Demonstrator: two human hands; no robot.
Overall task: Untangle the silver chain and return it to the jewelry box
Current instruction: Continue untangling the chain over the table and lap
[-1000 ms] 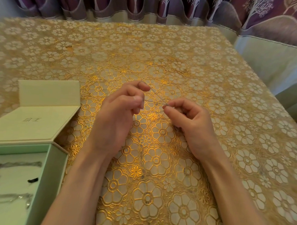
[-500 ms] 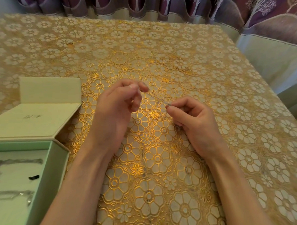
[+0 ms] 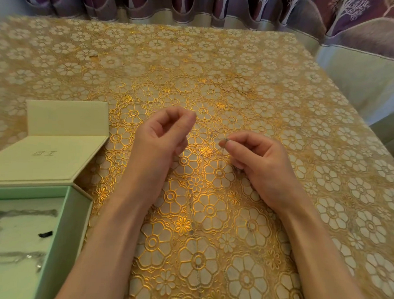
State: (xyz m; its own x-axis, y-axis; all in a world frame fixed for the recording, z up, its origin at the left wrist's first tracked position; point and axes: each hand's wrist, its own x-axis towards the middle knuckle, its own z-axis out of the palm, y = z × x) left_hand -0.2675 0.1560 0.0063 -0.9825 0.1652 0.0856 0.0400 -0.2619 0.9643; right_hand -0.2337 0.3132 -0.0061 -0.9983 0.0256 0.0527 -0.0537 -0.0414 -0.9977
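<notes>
The thin silver chain [image 3: 224, 143] shows as a small glint at the fingertips of my right hand [image 3: 256, 161], which pinches it between thumb and forefinger; a faint strand hangs down from there toward the tablecloth. My left hand [image 3: 162, 136] hovers a little to the left with its fingers curled and thumb near the forefinger; no chain shows in it. The open jewelry box [image 3: 75, 214], mint green inside, stands at the lower left, its cream lid [image 3: 44, 158] folded back behind it.
Inside the box lie other grey chains [image 3: 21, 212] and a small black piece [image 3: 45, 234]. A gold floral tablecloth [image 3: 217, 71] covers the table. Purple curtains [image 3: 198, 4] hang beyond the far edge, and a pale seat [image 3: 363, 82] stands off the right edge.
The strand that ran taut between both hands a second ago is no longer visible. My left hand has moved away to the left and slightly up; my right hand keeps its pinch.
</notes>
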